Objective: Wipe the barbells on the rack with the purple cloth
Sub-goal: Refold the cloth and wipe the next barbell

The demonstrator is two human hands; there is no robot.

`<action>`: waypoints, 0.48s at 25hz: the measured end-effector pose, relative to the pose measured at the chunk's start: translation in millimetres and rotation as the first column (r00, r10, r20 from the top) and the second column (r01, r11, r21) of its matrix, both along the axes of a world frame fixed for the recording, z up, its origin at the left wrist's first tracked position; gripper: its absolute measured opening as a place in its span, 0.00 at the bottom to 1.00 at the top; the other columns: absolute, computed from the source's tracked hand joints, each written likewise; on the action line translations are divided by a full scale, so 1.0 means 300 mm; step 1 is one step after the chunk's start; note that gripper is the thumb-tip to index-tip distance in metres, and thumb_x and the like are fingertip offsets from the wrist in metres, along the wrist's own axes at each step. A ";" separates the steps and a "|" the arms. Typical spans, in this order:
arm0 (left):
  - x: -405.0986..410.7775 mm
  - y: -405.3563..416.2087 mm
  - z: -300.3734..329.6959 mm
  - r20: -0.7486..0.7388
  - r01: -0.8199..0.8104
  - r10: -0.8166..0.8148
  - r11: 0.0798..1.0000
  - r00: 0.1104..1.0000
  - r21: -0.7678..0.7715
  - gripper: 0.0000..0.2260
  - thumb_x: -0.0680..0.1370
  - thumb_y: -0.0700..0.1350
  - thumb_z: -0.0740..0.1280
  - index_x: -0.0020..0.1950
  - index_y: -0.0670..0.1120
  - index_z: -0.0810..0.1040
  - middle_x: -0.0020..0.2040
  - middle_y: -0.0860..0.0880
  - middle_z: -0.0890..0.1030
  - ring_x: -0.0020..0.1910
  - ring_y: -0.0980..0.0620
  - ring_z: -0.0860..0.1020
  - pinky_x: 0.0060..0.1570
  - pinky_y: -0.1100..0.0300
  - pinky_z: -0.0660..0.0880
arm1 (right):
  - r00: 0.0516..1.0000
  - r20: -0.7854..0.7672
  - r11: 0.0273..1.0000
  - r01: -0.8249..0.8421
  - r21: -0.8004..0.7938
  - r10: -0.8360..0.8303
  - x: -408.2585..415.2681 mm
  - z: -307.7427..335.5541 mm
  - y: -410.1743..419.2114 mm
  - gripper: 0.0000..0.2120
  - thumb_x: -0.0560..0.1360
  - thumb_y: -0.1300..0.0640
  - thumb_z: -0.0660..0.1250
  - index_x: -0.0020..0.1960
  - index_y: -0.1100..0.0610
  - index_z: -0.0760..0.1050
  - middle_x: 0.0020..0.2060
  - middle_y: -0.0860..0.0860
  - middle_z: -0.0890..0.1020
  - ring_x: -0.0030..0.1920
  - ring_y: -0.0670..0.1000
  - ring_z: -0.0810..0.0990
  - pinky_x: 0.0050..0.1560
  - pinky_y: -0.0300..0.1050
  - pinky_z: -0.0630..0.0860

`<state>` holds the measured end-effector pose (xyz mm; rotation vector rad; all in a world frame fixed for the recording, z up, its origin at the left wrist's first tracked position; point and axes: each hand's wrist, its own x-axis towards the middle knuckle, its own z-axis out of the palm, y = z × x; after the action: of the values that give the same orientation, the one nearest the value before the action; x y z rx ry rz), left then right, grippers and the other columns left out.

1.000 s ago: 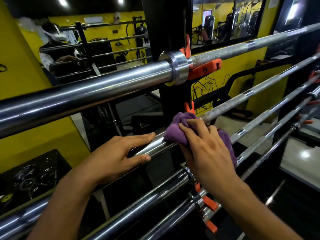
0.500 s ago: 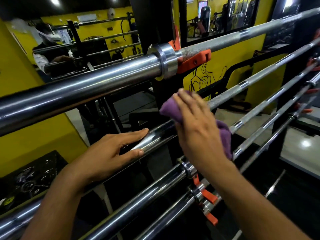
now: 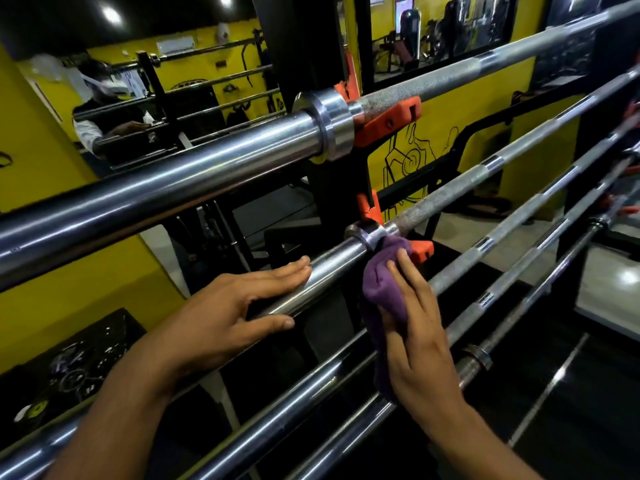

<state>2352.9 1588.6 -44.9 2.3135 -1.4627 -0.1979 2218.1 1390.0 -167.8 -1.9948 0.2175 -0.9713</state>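
Note:
Several chrome barbells lie across a black rack (image 3: 304, 46) on orange hooks (image 3: 388, 123). My left hand (image 3: 225, 317) rests on the smooth sleeve of the second barbell (image 3: 332, 268), fingers straight along its top and thumb underneath. My right hand (image 3: 422, 344) holds the purple cloth (image 3: 381, 282) just below that bar's collar (image 3: 367, 233). The cloth's top edge touches the underside of the collar, and the rest hangs under my palm. My right thumb is hidden. The thick top barbell (image 3: 173, 188) runs above both hands.
Lower barbells (image 3: 277, 420) cross under my forearms, and more thin bars (image 3: 519, 216) fan out to the right. A mirror on the yellow wall shows a person's reflection (image 3: 100, 109). A dark weight plate (image 3: 69, 368) lies low on the left.
My right hand and the cloth have slid down from over the second bar near its collar to just beneath the collar. My left hand has stayed on the sleeve.

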 end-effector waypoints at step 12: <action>0.017 0.005 0.000 -0.031 0.004 -0.004 1.000 1.000 0.009 0.27 0.79 0.52 0.68 0.76 0.62 0.63 0.75 0.71 0.60 0.74 0.70 0.60 0.73 0.66 0.60 | 0.989 0.132 0.033 -0.130 0.991 -0.068 0.050 0.094 0.058 0.15 0.82 0.49 0.62 0.50 0.58 0.82 0.41 0.59 0.85 0.42 0.60 0.85 0.47 0.53 0.81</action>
<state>2358.0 1590.1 -44.9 2.3043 -1.4540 -0.2404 2233.1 1407.5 -139.5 -0.5036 0.5941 -0.5542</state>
